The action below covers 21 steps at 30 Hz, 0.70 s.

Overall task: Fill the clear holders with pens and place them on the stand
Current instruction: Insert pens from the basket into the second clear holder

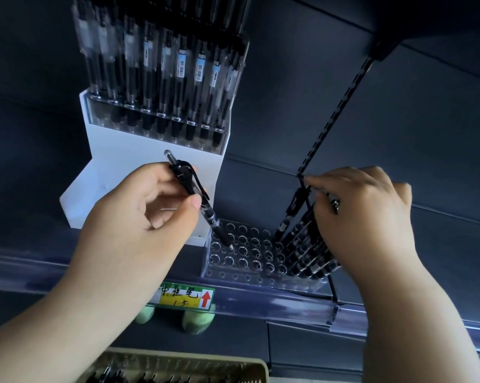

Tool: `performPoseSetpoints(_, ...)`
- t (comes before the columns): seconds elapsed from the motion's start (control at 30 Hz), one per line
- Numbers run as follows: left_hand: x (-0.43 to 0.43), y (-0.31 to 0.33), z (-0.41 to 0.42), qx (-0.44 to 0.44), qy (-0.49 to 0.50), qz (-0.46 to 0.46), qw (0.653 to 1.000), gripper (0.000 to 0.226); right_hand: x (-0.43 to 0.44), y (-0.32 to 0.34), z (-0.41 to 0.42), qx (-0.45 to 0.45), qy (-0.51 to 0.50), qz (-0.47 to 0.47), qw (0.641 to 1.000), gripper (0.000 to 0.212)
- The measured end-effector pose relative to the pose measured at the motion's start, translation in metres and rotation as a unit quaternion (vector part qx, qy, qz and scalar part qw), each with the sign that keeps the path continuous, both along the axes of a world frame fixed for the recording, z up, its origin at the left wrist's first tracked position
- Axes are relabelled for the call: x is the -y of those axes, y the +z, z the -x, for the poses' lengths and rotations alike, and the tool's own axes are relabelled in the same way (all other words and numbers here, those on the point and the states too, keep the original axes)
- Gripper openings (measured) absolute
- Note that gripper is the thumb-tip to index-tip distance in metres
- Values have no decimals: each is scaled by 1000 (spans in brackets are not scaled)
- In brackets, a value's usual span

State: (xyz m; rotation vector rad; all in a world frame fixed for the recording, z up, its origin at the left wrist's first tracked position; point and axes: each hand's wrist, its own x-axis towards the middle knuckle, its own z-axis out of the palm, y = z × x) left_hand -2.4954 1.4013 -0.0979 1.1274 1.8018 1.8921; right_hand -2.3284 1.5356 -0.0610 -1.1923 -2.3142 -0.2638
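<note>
We judge the clear holder (pixel 250 252) about a quarter filled: left fingers (pixel 183 208) pinch a pen (pixel 210 215), right fingers (pixel 327 186) clasp seated pens (pixel 305 252).

Just the one view here, a wide-angle head cam on the person, and it looked forward and a bit down into a dark shelf bay. The clear holder (pixel 247 277) sat slightly below centre of the frame, really close up. Both forearms ran in from the bottom corners. The left hand (pixel 139 205) pinched a pen (pixel 211 217) just left of the holder, and the right hand (pixel 363 217) gripped a bunch of pens (pixel 305 252) at its right end. The white stand (pixel 117 150) was up-left behind the holder and the price label (pixel 187 295) right under it. A basket (pixel 255 364) got clipped by the bottom edge, below the holder.
</note>
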Motion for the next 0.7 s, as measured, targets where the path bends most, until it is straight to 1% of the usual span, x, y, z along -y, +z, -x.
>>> performPoseSetpoints(0.13,-1,0,-2,3,-4,2,1000,18,0,1,-3,1,-2,1,1000,25)
performPoseSetpoints(0.37,-6,-1,-8,-17,-19,21,999,15,0,-1,-2,-35,14,1,999,24)
performPoseSetpoints(0.53,-24,7,-25,-63,-77,1,995,27,0,0,-6,-72,26,14,997,24)
performPoseSetpoints(0.7,-59,10,-46,-150,-101,-14,983,26,-2,5,-12,-114,60,14,992,27)
